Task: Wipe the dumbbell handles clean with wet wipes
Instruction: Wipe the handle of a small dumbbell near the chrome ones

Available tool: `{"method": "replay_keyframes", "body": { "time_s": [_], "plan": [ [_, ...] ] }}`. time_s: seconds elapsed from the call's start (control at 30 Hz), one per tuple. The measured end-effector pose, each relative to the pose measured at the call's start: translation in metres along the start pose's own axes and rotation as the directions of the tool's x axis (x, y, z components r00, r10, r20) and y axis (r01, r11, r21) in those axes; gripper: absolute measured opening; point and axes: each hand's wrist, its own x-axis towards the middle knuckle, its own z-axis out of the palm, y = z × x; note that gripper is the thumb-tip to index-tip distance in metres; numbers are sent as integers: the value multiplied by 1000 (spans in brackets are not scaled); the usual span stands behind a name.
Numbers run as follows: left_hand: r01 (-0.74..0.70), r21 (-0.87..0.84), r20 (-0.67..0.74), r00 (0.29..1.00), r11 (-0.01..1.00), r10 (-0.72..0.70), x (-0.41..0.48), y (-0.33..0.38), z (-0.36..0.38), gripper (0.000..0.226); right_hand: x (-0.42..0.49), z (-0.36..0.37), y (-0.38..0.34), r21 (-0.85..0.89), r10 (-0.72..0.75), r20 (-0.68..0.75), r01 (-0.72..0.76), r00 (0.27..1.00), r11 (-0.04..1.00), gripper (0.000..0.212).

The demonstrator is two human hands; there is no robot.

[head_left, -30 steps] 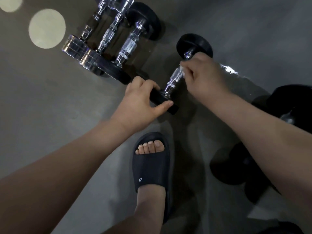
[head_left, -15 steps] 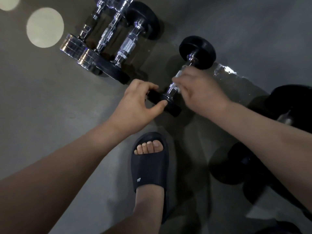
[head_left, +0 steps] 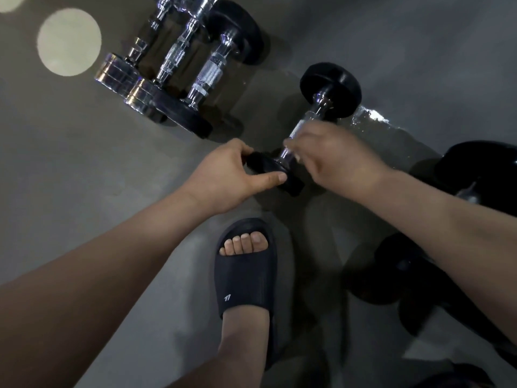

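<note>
Dumbbell: the dumbbell with black ends is laid slanted on the floor, between the two hands. Its near end is inside the left fingers, and its far end is beyond the right fingers.
Handle: the chrome handle is seen bare just past the right fingers. Its lower part is covered by them.
Left hand: the left hand is clenched on the near black end. The thumb is pressed on the rim and the other fingers are curled over the top.
Right hand: the right hand, a little blurred, is curled around the lower handle and a wet wipe is grasped in it.
Wet wipe: of the wet wipe, only small white bits are seen at the right fingertips, against the handle. The rest is hidden in the grip.
Other dumbbells: three dumbbells are laid side by side, well beyond the left fingers.
Dark weights: black weights are seen to the right of the right fingers, partly under the forearm.
Slipper: a dark slipper is worn on a foot placed below both sets of fingers.
</note>
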Motion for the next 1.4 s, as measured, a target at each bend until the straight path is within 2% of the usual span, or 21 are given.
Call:
{"method": "replay_keyframes", "body": {
  "time_s": [0.1,0.13,0.2,0.3,0.37,0.4,0.5,0.57,0.7,0.83,0.9,1.07,1.13,1.2,1.27,1.33,1.4],
  "plan": [
    [-31,51,-3,999,998,32,-2,9,1,71,2,-7,13,16,267,-199,-269,943,963,28],
    [-42,69,-3,999,997,43,-3,10,1,71,1,-4,13,28,310,-235,-313,921,949,28],
    [-59,103,-12,998,993,61,-4,10,2,72,-4,4,6,27,290,-221,-292,931,956,24],
    [-69,146,4,998,987,69,-4,11,0,74,-15,5,1,58,97,-73,-93,993,994,20],
    [-86,162,10,996,983,85,-4,14,-1,73,-14,-4,10,30,53,-58,-51,997,998,23],
    [-94,167,9,996,981,94,-4,15,-2,72,-11,-8,16,4,81,-94,-81,992,997,25],
    [-106,168,19,994,980,105,-5,16,-2,71,-2,-7,24,-16,289,-212,-299,934,954,26],
    [-110,175,22,994,978,108,-6,16,-2,70,-2,1,14,-55,295,-214,-313,931,948,20],
    [-106,185,22,994,977,104,-6,16,-3,70,-7,-2,11,-152,174,-129,-193,976,969,20],
    [-119,199,2,993,973,121,-9,18,1,73,7,-7,24,-320,388,-157,-419,908,850,23],
    [-127,192,-18,991,973,133,-9,18,3,73,9,-3,23,-311,429,-175,-464,886,830,25],
    [-142,211,-32,988,967,151,-10,19,6,74,-4,3,14,-131,408,-233,-444,883,887,31],
    [-148,221,-35,987,964,159,-9,20,7,74,-13,4,9,-87,326,-209,-350,922,933,33],
    [-151,221,-36,986,964,163,-10,21,9,73,-21,4,7,-59,215,-120,-223,969,973,31],
    [-155,206,-38,985,966,166,-11,20,11,72,-24,-2,13,-61,153,-72,-158,986,986,32],
    [-164,197,-39,984,966,175,-12,19,13,70,-20,-10,24,-103,214,-110,-225,971,969,31],
    [-179,206,-29,982,962,189,-13,20,13,68,-15,-12,30,-99,356,-192,-379,914,920,29]
  ]
}}
